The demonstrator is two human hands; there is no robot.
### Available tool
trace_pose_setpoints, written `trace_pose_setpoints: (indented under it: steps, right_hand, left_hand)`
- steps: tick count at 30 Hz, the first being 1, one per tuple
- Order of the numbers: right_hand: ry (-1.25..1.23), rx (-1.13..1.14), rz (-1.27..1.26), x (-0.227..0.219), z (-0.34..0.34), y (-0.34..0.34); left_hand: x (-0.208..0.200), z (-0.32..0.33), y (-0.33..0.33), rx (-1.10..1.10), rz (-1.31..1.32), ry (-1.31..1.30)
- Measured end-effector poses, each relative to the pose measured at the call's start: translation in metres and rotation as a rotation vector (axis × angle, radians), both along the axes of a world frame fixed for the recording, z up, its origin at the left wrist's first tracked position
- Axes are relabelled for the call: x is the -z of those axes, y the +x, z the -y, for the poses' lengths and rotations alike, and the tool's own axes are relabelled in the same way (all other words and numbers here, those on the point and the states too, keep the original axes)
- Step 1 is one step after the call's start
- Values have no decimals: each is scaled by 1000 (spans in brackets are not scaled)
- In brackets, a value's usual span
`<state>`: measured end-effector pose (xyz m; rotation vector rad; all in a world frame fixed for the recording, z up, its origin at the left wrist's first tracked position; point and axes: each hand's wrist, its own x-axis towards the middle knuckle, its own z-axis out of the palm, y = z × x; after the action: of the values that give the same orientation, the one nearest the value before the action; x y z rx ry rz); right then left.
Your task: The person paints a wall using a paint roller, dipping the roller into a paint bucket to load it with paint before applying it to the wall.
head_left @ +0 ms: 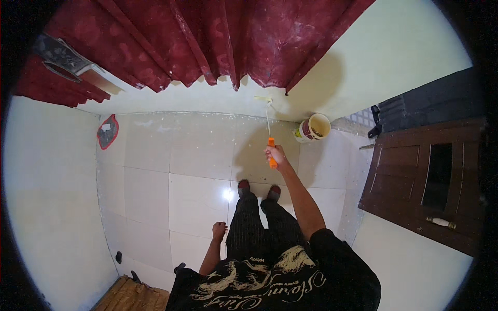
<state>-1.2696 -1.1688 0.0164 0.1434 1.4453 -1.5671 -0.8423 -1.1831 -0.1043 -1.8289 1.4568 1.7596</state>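
Observation:
My right hand is wrapped round the orange handle of a paint roller, with the arm stretched forward. The roller's thin pale rod runs up to its small yellowish head, which is at the low part of the pale wall, below the curtain's hem. To the right of it, a white paint bucket with a coloured label stands on the floor by the wall. Inside the bucket some light paint shows. Beside my left leg hangs my left hand, its fingers loosely curled in, and nothing shows in them.
A dark red curtain hangs over the wall ahead. Paint specks dot the tiled floor. A brown door with a handle is at the right. A red-rimmed grey object lies in the left corner; brown sheeting is at lower left.

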Motion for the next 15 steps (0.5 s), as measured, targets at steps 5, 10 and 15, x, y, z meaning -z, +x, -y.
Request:
trace_pose_setpoints:
  steps: [5,10,15]
  right_hand:
    - [146,-104,-148,25,-40,58]
    - [385,-41,36,17,-92,95]
    - [471,-44,-35,31,-80,86]
  left_hand:
    - [11,24,-2,-47,-91,3]
    - [23,29,3,49,-23,35]
    - [58,31,45,617,-42,-234]
